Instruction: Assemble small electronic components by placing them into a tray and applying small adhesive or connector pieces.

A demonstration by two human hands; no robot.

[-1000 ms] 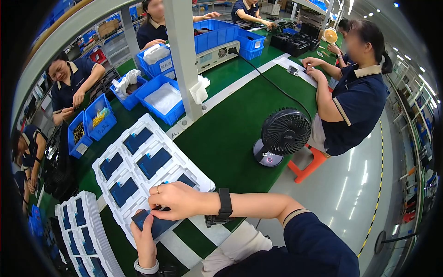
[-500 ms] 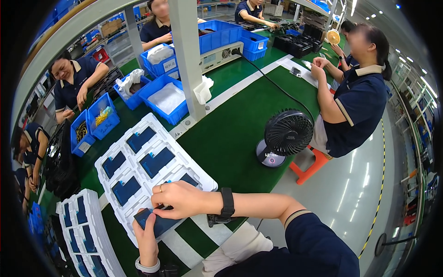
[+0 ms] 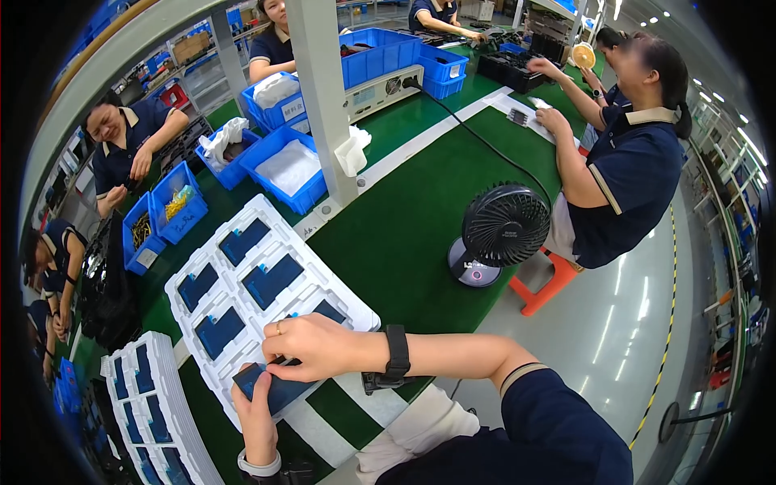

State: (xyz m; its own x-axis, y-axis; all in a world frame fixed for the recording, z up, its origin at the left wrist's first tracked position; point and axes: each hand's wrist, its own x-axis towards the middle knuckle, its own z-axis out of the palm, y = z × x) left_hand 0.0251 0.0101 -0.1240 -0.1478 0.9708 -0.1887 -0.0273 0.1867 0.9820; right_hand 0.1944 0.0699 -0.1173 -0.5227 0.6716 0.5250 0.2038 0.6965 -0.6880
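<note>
A thin, dark blue rectangular panel (image 3: 284, 394) is held in my left hand (image 3: 257, 416), thumb on its face, just over the near edge of a white moulded tray (image 3: 263, 311). My right hand (image 3: 314, 346) is closed in a pinch at the panel's upper edge. Whatever sits between its fingertips is too small and hidden to name. Similar dark panels (image 3: 273, 281) with small light-blue tabs lie in the tray's pockets. One of them is partly covered by my right hand.
A stack of similar trays (image 3: 166, 404) stands at the left. A black desk fan (image 3: 505, 230) is on the green table (image 3: 388, 242) to the right. Blue bins (image 3: 287, 174) and a white post (image 3: 323, 105) stand beyond. Co-workers sit around, one person (image 3: 626, 166) at the right.
My hands stay almost in place on the panel. At the right, the co-worker's hands have separated, with one arm now stretched out toward the black trays at the back.
</note>
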